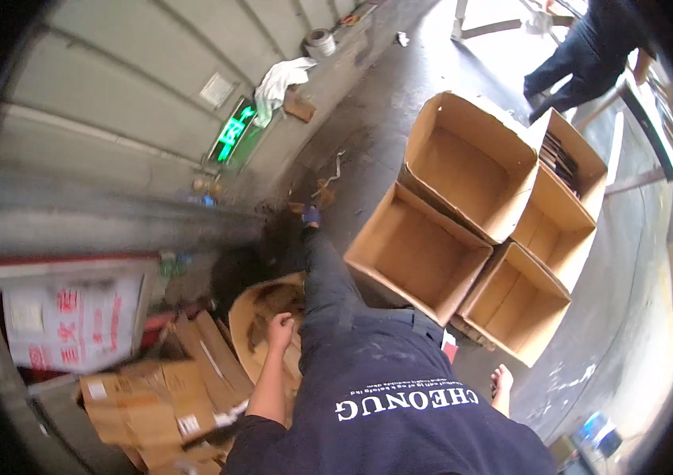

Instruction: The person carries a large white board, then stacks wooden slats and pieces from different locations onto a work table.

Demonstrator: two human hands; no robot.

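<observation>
My left hand hangs beside a round-edged open cardboard container, with its fingers curled in and nothing visible in them. At my other side, my right hand is loosely closed, also with no object showing. It is nearest to the open cardboard box at the near right of a group. Ahead of me stand more open boxes: one close to my waist, a large one behind it, and another to the right. Dark flat pieces are stacked in the far-right box.
Flattened cardboard lies heaped at the near left, beside a white-and-red panel. A lit green sign, a white cloth and a tape roll line the wall. Another person stands beyond the boxes, by a metal frame.
</observation>
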